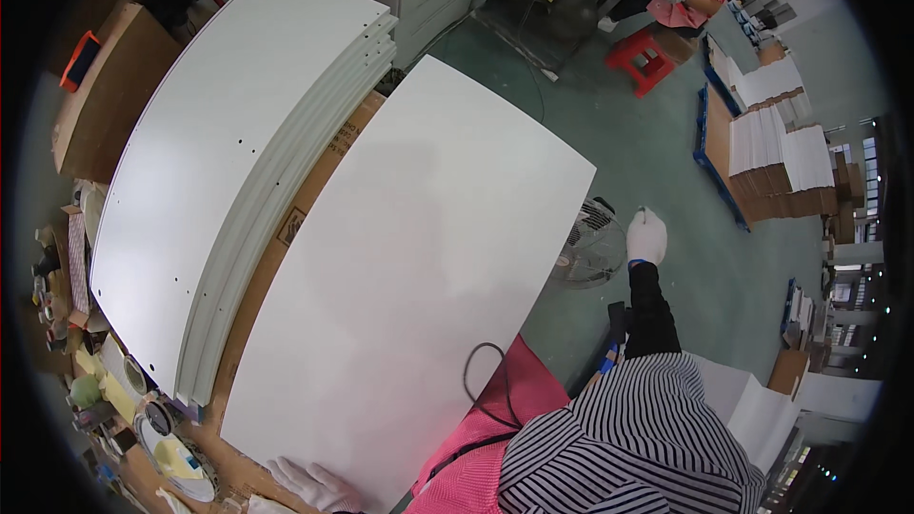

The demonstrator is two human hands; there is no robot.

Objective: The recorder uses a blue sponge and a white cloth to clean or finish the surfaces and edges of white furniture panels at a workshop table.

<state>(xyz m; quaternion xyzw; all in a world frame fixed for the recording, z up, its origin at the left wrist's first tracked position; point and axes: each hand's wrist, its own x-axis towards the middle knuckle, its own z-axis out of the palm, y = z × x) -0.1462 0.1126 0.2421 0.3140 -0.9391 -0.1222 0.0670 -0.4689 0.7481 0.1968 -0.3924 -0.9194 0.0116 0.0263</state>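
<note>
Head view: noted gloved left hand [309,487] open, fingers extended at near edge of one white panel [409,257]; gloved right hand [647,238] curled, cannot tell whether gripping. Left of panel, counted one drilled-panel stack [238,124]; right, one fan [587,255]; farther, one red stool [641,49].

Left hand [319,487] on white panel [409,257], right hand [647,239] apart

Flat brown cardboard strip [303,200] btwn stacked white panels [238,124] & single smooth white panel [419,228] shows dark boxed symbol [291,226] + dark lettering [337,145], too small to read w/ certainty.
</note>
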